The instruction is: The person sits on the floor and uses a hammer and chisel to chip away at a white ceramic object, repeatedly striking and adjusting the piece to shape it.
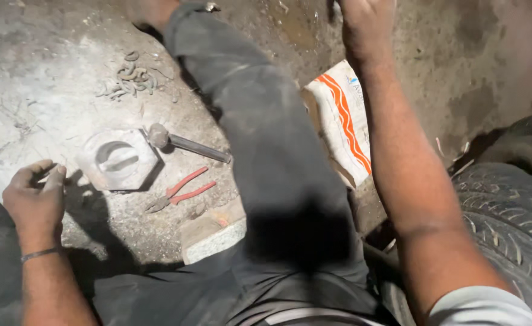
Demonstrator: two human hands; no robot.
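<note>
The left hand rested loosely curled and empty on the dusty floor just beside the hexagonal metal block, while the right hand stretched straight ahead past the sack, its fingers cut off, so I couldn't tell its grip.

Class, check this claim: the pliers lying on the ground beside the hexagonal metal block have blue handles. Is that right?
Not quite. The head view shows the pliers lying on the ground beside the hexagonal metal block, but their handles are red, not blue.
</note>
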